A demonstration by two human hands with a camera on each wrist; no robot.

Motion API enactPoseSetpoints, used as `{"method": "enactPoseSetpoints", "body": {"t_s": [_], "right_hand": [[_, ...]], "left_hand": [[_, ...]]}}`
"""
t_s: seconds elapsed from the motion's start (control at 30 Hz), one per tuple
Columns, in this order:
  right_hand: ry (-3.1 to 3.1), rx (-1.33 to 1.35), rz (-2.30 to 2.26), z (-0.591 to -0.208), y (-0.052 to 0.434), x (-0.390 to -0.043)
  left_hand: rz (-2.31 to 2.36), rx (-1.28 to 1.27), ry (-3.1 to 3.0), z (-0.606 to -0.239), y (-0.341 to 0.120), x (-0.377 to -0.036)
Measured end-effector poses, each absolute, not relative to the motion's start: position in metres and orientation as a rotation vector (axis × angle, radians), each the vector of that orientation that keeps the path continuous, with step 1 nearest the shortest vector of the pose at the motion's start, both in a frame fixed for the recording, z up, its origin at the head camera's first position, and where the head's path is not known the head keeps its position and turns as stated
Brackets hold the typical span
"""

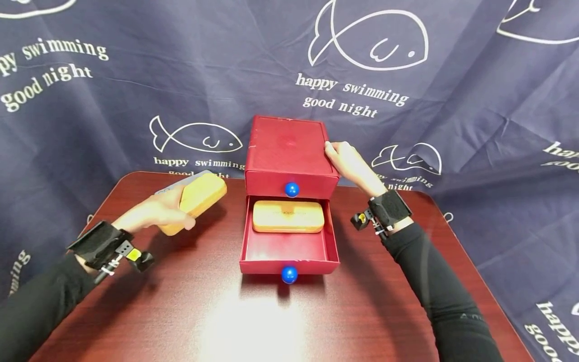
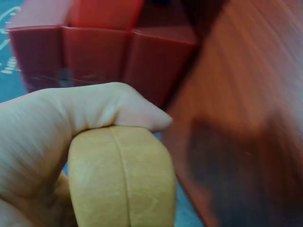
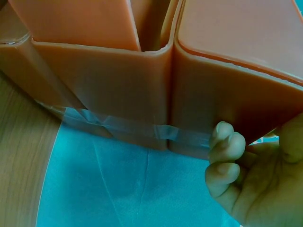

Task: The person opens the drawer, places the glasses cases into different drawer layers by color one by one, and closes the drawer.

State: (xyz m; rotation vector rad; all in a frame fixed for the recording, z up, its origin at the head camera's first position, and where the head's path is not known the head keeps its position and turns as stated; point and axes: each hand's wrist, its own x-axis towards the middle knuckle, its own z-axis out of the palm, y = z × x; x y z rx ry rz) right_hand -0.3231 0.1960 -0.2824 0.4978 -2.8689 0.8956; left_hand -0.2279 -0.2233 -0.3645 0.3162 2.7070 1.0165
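Holding a tan case (image 1: 199, 199) off the surface (image 1: 190, 311), the left hand (image 1: 156, 213) has its fingers and thumb wrapped round the near end, so the case's long axis runs up and away toward the red drawer box (image 1: 289, 156). That box stands just to the right of the held case, its lower drawer (image 1: 289, 251) pulled out toward the person with a second tan case (image 1: 288, 216) lying crosswise at the back of it, long axis left to right. The front stretch of the drawer floor shows bare red. The right hand (image 1: 346, 158) rests against the box's top right edge, fingers curled over the corner. Of the two hands, the left is the one carrying a case, and the drawer lies to its right and slightly nearer the person
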Motion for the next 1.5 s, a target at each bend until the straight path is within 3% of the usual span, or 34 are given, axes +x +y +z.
{"method": "enactPoseSetpoints", "body": {"t_s": [0.27, 0.73, 1.5], "right_hand": [[-2.874, 0.466, 0.913, -0.280, 0.195, -0.323], [-2.880, 0.443, 0.906, -0.281, 0.194, -0.322], [-2.871, 0.445, 0.906, -0.281, 0.194, -0.322]], "left_hand": [[1.118, 0.215, 2.860, -0.325, -0.210, -0.218], [0.912, 0.415, 3.023, -0.255, -0.169, -0.190], [0.248, 0.880, 2.863, -0.225, -0.100, -0.176]]}}
